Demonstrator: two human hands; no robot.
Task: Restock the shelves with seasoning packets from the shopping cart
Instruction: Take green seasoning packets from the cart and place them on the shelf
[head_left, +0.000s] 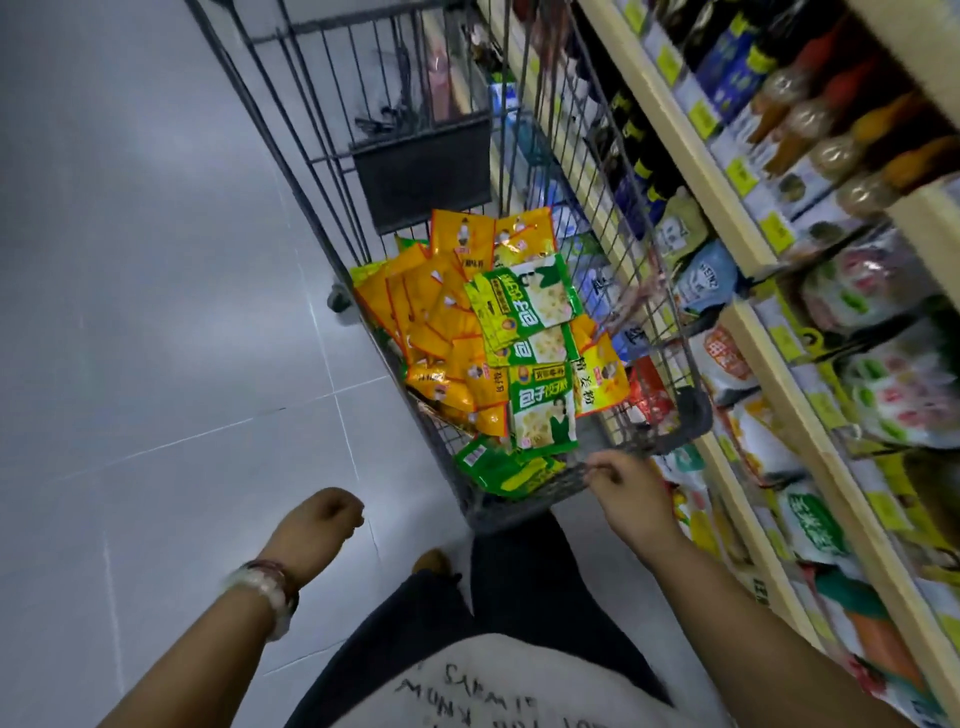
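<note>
The shopping cart stands close beside the shelves, so a careless pull by the right hand, closed on the cart's near rim, could knock its corner into shelved goods. The seasoning packets lie heaped inside the cart, just beyond that hand; the left hand hangs loosely fisted and empty, outside the cart's near-left corner.

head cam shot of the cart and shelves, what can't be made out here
- Shopping cart: the head view cannot show how deep the pile goes; the top orange packets and green packets cover the rest.
- Shelves: labels and price tags are motion-blurred and unreadable.
- Left hand: curled, palm hidden, so contents unknown.
- Right hand: on the cart's near rim; fingertips hidden behind the wire.
</note>
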